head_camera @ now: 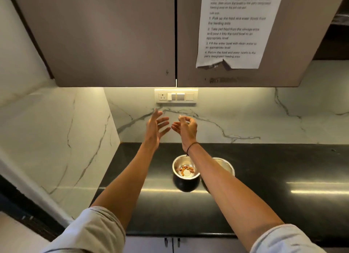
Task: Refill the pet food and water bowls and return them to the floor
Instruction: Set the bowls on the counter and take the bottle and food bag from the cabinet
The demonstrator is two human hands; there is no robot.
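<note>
A steel food bowl (178,163) with a black base stands on the black counter (283,166), holding a few brown kibble pieces (186,170). A second steel bowl (225,166) sits right beside it, partly hidden by my right forearm. Both arms are stretched out above the bowls toward the marble backsplash. My left hand (155,127) is open with fingers spread, holding nothing. Facing it, my right hand (186,127) has loosely curled fingers and is empty; a thin dark band circles its wrist.
Closed upper cabinets (113,35) hang overhead, with a printed instruction sheet (236,28) taped to the right door. A switch and socket panel (176,96) sits on the backsplash just above my hands. A marble side wall (56,139) bounds the counter's left. Lower cabinet doors (171,243) show below.
</note>
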